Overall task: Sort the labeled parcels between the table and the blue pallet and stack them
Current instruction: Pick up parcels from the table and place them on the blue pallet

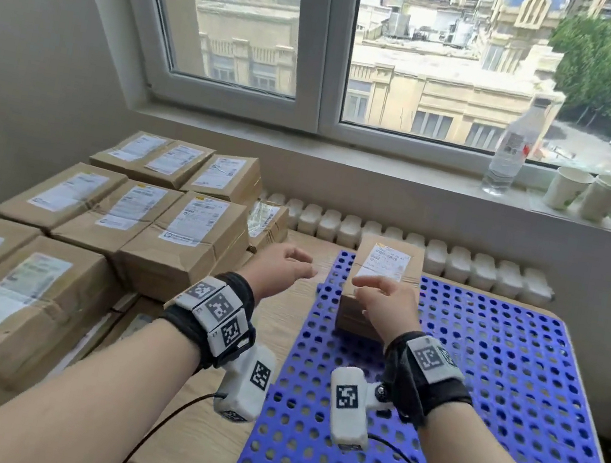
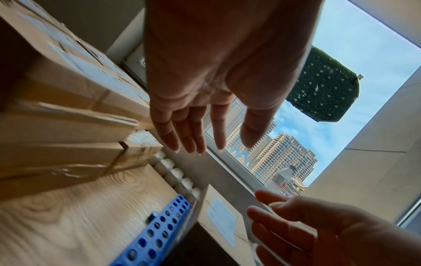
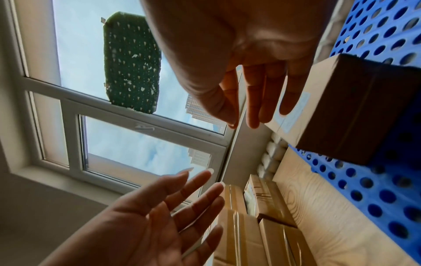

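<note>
- My left hand [image 1: 281, 264] hovers over the table [image 1: 214, 439], fingers relaxed, holding nothing.
- My right hand [image 1: 385, 302] hangs just beside the near end of the parcel [image 1: 387, 270], fingers loose; whether it touches I cannot tell.
- That parcel lies label-up on the blue pallet [image 1: 493, 387].
- The other labeled parcels [image 1: 180, 238] are stacked on the left.

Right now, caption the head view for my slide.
Both open hands hover by one parcel on the blue pallet.
</note>
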Action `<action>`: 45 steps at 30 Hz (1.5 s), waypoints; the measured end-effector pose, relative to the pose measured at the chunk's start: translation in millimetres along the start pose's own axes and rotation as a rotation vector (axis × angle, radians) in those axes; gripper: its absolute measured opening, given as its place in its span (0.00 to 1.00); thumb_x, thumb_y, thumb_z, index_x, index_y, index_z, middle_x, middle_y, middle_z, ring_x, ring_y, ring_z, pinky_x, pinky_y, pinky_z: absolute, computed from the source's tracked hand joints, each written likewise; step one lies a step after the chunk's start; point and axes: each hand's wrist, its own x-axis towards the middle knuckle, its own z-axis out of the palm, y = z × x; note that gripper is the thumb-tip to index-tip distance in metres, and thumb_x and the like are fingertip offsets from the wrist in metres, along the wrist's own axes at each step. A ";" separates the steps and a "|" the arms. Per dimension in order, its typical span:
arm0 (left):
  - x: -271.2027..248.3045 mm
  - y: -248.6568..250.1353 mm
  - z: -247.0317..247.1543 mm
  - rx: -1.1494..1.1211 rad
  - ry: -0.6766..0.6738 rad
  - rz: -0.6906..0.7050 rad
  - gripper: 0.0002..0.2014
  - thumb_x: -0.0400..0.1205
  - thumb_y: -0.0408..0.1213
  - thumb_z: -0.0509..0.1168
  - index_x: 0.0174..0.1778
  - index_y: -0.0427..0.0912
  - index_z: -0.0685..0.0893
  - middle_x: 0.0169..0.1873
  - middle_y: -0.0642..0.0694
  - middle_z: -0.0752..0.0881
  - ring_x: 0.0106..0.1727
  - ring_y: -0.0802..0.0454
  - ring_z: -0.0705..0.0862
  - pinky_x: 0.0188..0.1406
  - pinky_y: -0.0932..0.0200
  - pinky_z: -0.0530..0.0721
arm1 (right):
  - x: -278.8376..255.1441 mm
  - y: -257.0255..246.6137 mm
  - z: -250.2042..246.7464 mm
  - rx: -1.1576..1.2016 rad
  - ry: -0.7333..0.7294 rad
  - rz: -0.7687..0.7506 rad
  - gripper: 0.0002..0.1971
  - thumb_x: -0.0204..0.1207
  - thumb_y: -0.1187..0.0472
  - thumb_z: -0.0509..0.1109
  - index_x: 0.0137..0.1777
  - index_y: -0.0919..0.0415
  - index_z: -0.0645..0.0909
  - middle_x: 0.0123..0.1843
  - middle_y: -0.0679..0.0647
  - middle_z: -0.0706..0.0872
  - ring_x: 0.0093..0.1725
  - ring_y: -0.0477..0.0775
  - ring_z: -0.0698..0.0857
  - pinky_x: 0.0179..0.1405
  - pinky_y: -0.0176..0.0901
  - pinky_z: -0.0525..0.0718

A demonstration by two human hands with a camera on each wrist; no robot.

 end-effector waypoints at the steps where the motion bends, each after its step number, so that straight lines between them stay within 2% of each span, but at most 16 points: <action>1: -5.1 -4.5 -8.5 -0.004 0.007 0.002 0.13 0.81 0.37 0.68 0.60 0.41 0.84 0.55 0.46 0.85 0.53 0.53 0.80 0.47 0.58 0.75 | -6.3 -3.4 6.5 -0.005 -0.007 -0.015 0.10 0.74 0.66 0.67 0.44 0.52 0.87 0.40 0.53 0.88 0.40 0.51 0.83 0.48 0.48 0.84; 4: -18.1 -16.9 -37.8 -0.002 0.032 0.023 0.13 0.80 0.36 0.69 0.60 0.40 0.84 0.54 0.46 0.85 0.50 0.53 0.80 0.51 0.59 0.76 | -22.3 -17.5 28.6 -0.019 -0.020 -0.055 0.10 0.74 0.66 0.67 0.41 0.50 0.87 0.43 0.54 0.89 0.41 0.52 0.83 0.48 0.48 0.84; 7: -28.9 -30.2 -70.4 -0.017 0.047 0.062 0.12 0.80 0.37 0.69 0.59 0.42 0.85 0.55 0.47 0.86 0.48 0.56 0.79 0.51 0.58 0.76 | -36.8 -33.7 57.9 -0.003 -0.015 -0.075 0.11 0.74 0.67 0.67 0.40 0.50 0.86 0.44 0.53 0.88 0.44 0.52 0.84 0.49 0.47 0.84; 11: -44.5 -56.1 -123.0 -0.040 0.026 0.073 0.11 0.81 0.36 0.68 0.59 0.41 0.84 0.54 0.48 0.85 0.55 0.53 0.80 0.51 0.59 0.75 | -56.5 -51.7 112.7 -0.005 -0.020 -0.081 0.10 0.73 0.67 0.68 0.40 0.50 0.86 0.43 0.56 0.88 0.45 0.53 0.84 0.52 0.48 0.83; 13: -51.3 -71.6 -154.2 -0.040 0.021 0.086 0.10 0.82 0.36 0.67 0.58 0.43 0.84 0.54 0.47 0.85 0.57 0.52 0.81 0.46 0.60 0.76 | -66.2 -60.2 142.8 0.018 -0.036 -0.066 0.10 0.74 0.68 0.67 0.40 0.52 0.86 0.45 0.58 0.88 0.45 0.53 0.83 0.53 0.48 0.82; 16: -59.2 -95.0 -200.6 -0.053 0.034 0.108 0.08 0.82 0.38 0.66 0.56 0.44 0.84 0.49 0.51 0.83 0.52 0.55 0.79 0.39 0.63 0.75 | -78.3 -74.8 185.5 0.047 -0.025 -0.062 0.11 0.74 0.69 0.67 0.40 0.54 0.86 0.45 0.57 0.88 0.46 0.52 0.82 0.53 0.49 0.83; 20: -66.5 -121.6 -253.3 -0.054 0.062 0.117 0.08 0.82 0.38 0.67 0.55 0.43 0.85 0.49 0.50 0.84 0.51 0.54 0.79 0.48 0.60 0.76 | -93.8 -91.9 232.6 0.092 0.007 -0.052 0.11 0.74 0.71 0.66 0.38 0.55 0.85 0.44 0.56 0.87 0.45 0.52 0.82 0.52 0.48 0.82; 22: -68.7 -133.2 -275.4 -0.061 0.066 0.106 0.07 0.82 0.37 0.66 0.55 0.43 0.85 0.50 0.49 0.84 0.52 0.54 0.79 0.48 0.60 0.76 | -100.5 -99.7 250.9 0.086 0.017 -0.043 0.12 0.73 0.72 0.66 0.38 0.55 0.85 0.45 0.57 0.88 0.45 0.52 0.82 0.51 0.47 0.82; 26: -70.6 -156.9 -312.7 -0.082 0.088 0.077 0.06 0.82 0.37 0.66 0.53 0.46 0.84 0.54 0.48 0.85 0.57 0.51 0.80 0.55 0.55 0.74 | -108.6 -107.1 280.9 0.072 0.018 -0.034 0.13 0.71 0.71 0.66 0.37 0.53 0.86 0.43 0.57 0.88 0.44 0.53 0.83 0.50 0.47 0.83; 32: -73.4 -190.6 -350.8 -0.115 0.211 -0.030 0.10 0.83 0.35 0.65 0.58 0.42 0.85 0.54 0.48 0.82 0.54 0.52 0.76 0.55 0.56 0.73 | -111.5 -107.0 313.4 0.032 -0.048 -0.027 0.13 0.75 0.71 0.66 0.38 0.53 0.86 0.44 0.55 0.88 0.47 0.53 0.84 0.57 0.50 0.84; 35: -75.6 -205.7 -362.1 -0.123 0.236 -0.094 0.11 0.82 0.36 0.65 0.59 0.42 0.85 0.56 0.47 0.84 0.56 0.50 0.77 0.60 0.54 0.74 | -110.7 -104.3 330.1 0.032 -0.101 0.020 0.10 0.76 0.70 0.67 0.41 0.55 0.86 0.46 0.57 0.87 0.47 0.53 0.83 0.59 0.50 0.83; 37: -74.8 -212.9 -365.9 -0.117 0.250 -0.128 0.11 0.82 0.37 0.65 0.60 0.43 0.85 0.57 0.47 0.84 0.60 0.49 0.78 0.65 0.51 0.75 | -108.8 -99.4 342.1 0.012 -0.146 0.062 0.09 0.76 0.71 0.66 0.46 0.59 0.86 0.44 0.57 0.87 0.45 0.53 0.82 0.54 0.48 0.84; 40: -72.1 -222.7 -365.5 -0.131 0.237 -0.153 0.11 0.82 0.35 0.65 0.60 0.41 0.84 0.55 0.47 0.83 0.59 0.49 0.77 0.68 0.50 0.74 | -106.6 -87.3 359.6 -0.037 -0.206 0.135 0.11 0.76 0.71 0.67 0.55 0.65 0.86 0.41 0.56 0.86 0.42 0.53 0.82 0.45 0.44 0.83; 42: -70.2 -228.6 -363.0 -0.132 0.217 -0.165 0.11 0.82 0.36 0.65 0.60 0.42 0.84 0.55 0.47 0.83 0.59 0.49 0.77 0.67 0.50 0.74 | -106.8 -79.8 368.5 -0.046 -0.242 0.203 0.08 0.76 0.70 0.67 0.52 0.64 0.85 0.40 0.56 0.85 0.39 0.53 0.82 0.41 0.43 0.84; 43: -68.7 -231.6 -361.7 -0.135 0.203 -0.170 0.11 0.82 0.37 0.65 0.61 0.43 0.83 0.56 0.47 0.83 0.60 0.49 0.78 0.66 0.50 0.74 | -108.7 -77.7 371.7 -0.039 -0.267 0.241 0.06 0.77 0.69 0.67 0.50 0.63 0.84 0.38 0.56 0.83 0.35 0.52 0.80 0.34 0.39 0.83; 45: -65.3 -236.3 -359.6 -0.149 0.184 -0.176 0.12 0.82 0.37 0.66 0.60 0.44 0.83 0.57 0.47 0.84 0.61 0.48 0.79 0.67 0.50 0.75 | -111.9 -75.1 377.0 -0.023 -0.303 0.298 0.05 0.78 0.69 0.66 0.50 0.63 0.81 0.34 0.55 0.78 0.30 0.49 0.75 0.24 0.34 0.75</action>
